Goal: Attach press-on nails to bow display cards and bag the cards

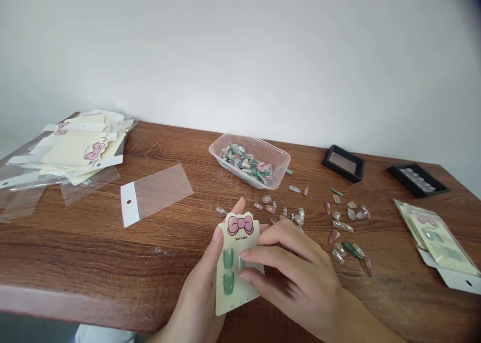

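Observation:
My left hand holds a cream bow-topped display card upright from behind and below, with its thumb along the card's left edge and a fingertip showing above the top. The card has a pink bow printed at the top and several green press-on nails stuck in rows. My right hand lies across the card's right side, its fingertips pressed on the card near the nails. Part of the card and any nails there are hidden beneath those fingers. Loose press-on nails lie scattered on the wooden table just beyond my right hand.
A clear plastic tub of mixed nails stands at the back. Left lies a stack of bow cards and cellophane bags, with one clear bag apart. Right are filled packets. Two black cases sit at the back right.

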A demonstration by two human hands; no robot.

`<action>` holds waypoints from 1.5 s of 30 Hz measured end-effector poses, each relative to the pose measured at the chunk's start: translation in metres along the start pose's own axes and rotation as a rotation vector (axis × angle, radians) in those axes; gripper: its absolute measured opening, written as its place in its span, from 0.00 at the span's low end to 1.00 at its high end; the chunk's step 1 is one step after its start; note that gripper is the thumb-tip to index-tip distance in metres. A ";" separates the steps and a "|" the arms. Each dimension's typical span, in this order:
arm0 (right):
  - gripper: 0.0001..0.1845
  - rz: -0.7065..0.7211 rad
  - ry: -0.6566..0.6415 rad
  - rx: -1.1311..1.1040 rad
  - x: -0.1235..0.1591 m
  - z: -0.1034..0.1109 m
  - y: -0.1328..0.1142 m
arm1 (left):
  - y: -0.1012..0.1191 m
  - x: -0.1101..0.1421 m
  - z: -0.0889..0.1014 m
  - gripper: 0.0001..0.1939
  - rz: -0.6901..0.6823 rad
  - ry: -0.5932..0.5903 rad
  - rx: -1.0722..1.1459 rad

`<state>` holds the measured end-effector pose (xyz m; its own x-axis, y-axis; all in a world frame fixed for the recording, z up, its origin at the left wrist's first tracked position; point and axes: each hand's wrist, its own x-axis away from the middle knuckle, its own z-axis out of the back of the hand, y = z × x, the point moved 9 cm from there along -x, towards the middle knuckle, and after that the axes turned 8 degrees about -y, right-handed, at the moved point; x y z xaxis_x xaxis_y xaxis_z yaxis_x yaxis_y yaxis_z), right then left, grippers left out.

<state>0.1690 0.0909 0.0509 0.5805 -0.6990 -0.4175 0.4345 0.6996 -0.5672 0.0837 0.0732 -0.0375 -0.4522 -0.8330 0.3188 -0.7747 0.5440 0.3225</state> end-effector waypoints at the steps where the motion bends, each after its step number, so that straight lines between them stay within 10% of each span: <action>1: 0.05 -0.005 0.001 0.006 -0.001 0.000 0.000 | 0.000 0.000 0.000 0.38 0.003 0.005 -0.006; 33: 0.03 0.024 0.028 0.061 0.000 -0.002 -0.003 | -0.006 -0.003 0.001 0.36 -0.027 -0.051 0.051; 45: 0.24 0.195 -0.099 0.351 0.007 -0.018 -0.022 | 0.002 -0.003 0.011 0.40 -0.051 0.012 0.122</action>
<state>0.1512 0.0677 0.0473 0.7313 -0.5425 -0.4133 0.5084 0.8376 -0.2000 0.0785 0.0758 -0.0478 -0.4063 -0.8575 0.3156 -0.8448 0.4841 0.2278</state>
